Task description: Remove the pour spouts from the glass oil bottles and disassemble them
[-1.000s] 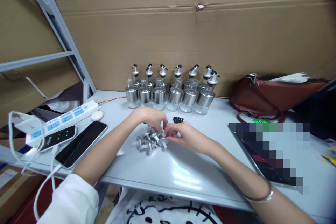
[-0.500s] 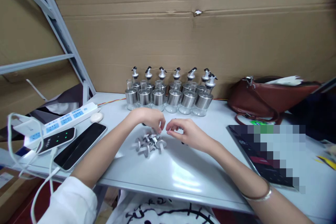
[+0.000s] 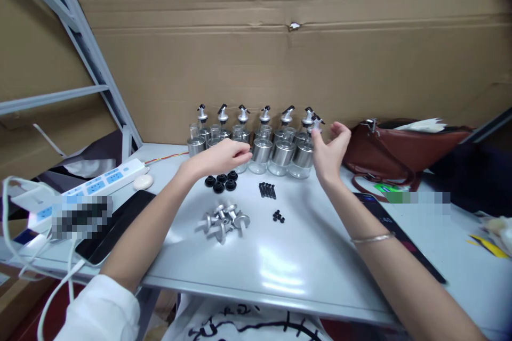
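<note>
My left hand (image 3: pixel 229 155) hovers in front of the bottle row, fingers curled in, with nothing visible in them. At the row's right end, my right hand (image 3: pixel 331 150) is raised with thumb and fingers apart. Its thumb overlaps a silver spout with a black flip lid (image 3: pixel 317 120); contact cannot be told. Several glass bottles with steel sleeves (image 3: pixel 283 153) stand in two rows; the back ones bear pour spouts (image 3: pixel 265 113), most front ones have bare necks. Nearer me lie silver spout pieces (image 3: pixel 224 221), black stoppers (image 3: pixel 218 187), black lids (image 3: pixel 268 191) and tiny black caps (image 3: pixel 278 217).
At left are a white power strip (image 3: pixel 96 185), a phone (image 3: pixel 116 228), cables and a round white item (image 3: pixel 143 181). A brown handbag (image 3: pixel 416 152) and a dark tablet-like device (image 3: pixel 404 240) are on the right. Cardboard (image 3: pixel 264 64) stands behind the bottles.
Both hands have left the space above the silver pieces. The left moved up toward the bottles; the right moved up and right to the end bottle, its fingers spreading. Small black parts are uncovered.
</note>
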Available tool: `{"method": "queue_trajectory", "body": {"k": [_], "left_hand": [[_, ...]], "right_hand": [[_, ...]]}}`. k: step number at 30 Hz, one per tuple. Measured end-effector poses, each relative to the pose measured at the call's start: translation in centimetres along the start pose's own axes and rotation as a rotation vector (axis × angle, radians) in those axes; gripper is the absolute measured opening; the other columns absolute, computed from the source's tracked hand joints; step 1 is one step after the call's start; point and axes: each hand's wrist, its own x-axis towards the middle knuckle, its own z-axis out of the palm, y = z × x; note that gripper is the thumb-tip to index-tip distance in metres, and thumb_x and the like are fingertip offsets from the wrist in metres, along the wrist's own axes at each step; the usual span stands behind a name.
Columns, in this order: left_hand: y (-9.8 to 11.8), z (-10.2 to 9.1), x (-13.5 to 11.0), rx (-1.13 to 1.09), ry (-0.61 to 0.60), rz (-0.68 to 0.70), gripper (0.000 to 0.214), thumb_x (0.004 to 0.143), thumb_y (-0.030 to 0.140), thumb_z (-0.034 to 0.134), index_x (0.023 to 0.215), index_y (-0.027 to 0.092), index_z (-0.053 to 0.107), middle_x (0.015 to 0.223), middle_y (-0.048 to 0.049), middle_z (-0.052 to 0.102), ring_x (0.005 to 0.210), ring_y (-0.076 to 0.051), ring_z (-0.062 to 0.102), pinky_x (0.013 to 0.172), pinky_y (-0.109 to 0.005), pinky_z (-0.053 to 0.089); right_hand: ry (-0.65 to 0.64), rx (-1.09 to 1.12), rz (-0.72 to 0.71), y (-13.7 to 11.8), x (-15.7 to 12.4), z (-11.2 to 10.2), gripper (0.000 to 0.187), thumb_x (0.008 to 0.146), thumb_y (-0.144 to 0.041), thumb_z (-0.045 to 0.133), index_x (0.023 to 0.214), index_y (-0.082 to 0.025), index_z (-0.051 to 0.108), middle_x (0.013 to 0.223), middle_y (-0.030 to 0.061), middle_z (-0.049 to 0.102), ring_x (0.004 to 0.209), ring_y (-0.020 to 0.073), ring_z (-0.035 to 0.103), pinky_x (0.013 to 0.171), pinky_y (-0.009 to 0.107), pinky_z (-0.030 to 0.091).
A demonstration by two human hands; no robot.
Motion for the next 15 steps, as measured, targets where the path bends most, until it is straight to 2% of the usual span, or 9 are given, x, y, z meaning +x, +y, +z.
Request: {"method": "queue_trajectory", "body": {"k": [2, 5, 7, 9, 11, 13, 15], "left_hand": [[0.0, 0.0, 0.1, -0.013, 0.008, 0.019, 0.035, 0.089, 0.031, 0.040, 0.058, 0.018, 0.028, 0.056, 0.0049, 0.027, 0.053, -0.009, 0.025, 0.053, -0.025, 0.022], [-0.2, 0.2, 0.3, -0.008, -0.010, 0.033, 0.036, 0.093, 0.035, 0.035, 0.061, 0.018, 0.036, 0.056, 0.0045, 0.036, 0.053, -0.009, 0.033, 0.055, -0.024, 0.027], [-0.4, 0.5, 0.3, -0.011, 0.033, 0.039, 0.028, 0.095, 0.030, 0.032, 0.072, 0.018, 0.045, 0.059, 0.0039, 0.044, 0.054, -0.009, 0.039, 0.056, -0.024, 0.030], [-0.6, 0.9, -0.1, -0.055, 0.090, 0.060, 0.014, 0.093, 0.025, 0.038, 0.092, 0.018, 0.050, 0.067, 0.0027, 0.053, 0.058, -0.010, 0.047, 0.058, -0.023, 0.034], [-0.6, 1.4, -0.9, -0.110, 0.115, 0.061, 0.016, 0.089, 0.023, 0.047, 0.103, 0.018, 0.052, 0.075, 0.0013, 0.061, 0.064, -0.010, 0.054, 0.061, -0.023, 0.037], [-0.4, 2.1, -1.9, -0.110, 0.128, 0.011, 0.014, 0.088, 0.028, 0.050, 0.088, 0.017, 0.059, 0.067, 0.0015, 0.063, 0.062, -0.011, 0.056, 0.063, -0.024, 0.039], [0.0, 2.8, -2.9, -0.144, 0.145, -0.025, 0.034, 0.092, 0.038, 0.045, 0.071, 0.017, 0.062, 0.059, 0.0003, 0.063, 0.062, -0.013, 0.058, 0.068, -0.026, 0.042]], "right_hand": [[-0.096, -0.017, 0.073, 1.0, 1.3, 0.8, 0.051, 0.068, -0.038, 0.068, 0.109, -0.015, 0.049, 0.117, 0.0156, 0.056, 0.112, 0.0275, 0.053, 0.099, 0.044, 0.039], [-0.240, -0.098, 0.139, 1.4, 2.1, 1.3, 0.041, 0.069, -0.043, 0.066, 0.096, -0.015, 0.055, 0.102, 0.0145, 0.064, 0.099, 0.0292, 0.058, 0.092, 0.047, 0.042], [-0.217, -0.154, 0.156, 0.9, 2.0, 1.1, 0.036, 0.074, -0.043, 0.061, 0.095, -0.015, 0.054, 0.099, 0.0156, 0.065, 0.098, 0.0299, 0.059, 0.090, 0.048, 0.042], [-0.162, -0.176, 0.157, -0.2, 1.6, 0.3, 0.034, 0.078, -0.040, 0.057, 0.099, -0.015, 0.050, 0.100, 0.0169, 0.065, 0.098, 0.0300, 0.059, 0.090, 0.047, 0.042], [-0.169, -0.173, 0.124, -1.8, 1.0, -0.8, 0.030, 0.080, -0.038, 0.055, 0.100, -0.017, 0.047, 0.099, 0.0159, 0.065, 0.096, 0.0295, 0.060, 0.088, 0.046, 0.043], [-0.206, -0.153, 0.067, -3.7, 0.3, -2.1, 0.028, 0.080, -0.038, 0.056, 0.099, -0.020, 0.047, 0.094, 0.0120, 0.065, 0.092, 0.0286, 0.061, 0.086, 0.045, 0.043], [-0.252, -0.083, 0.009, -5.5, -0.7, -3.3, 0.028, 0.081, -0.039, 0.056, 0.100, -0.022, 0.046, 0.085, 0.0062, 0.063, 0.083, 0.0257, 0.061, 0.083, 0.045, 0.044]]}}
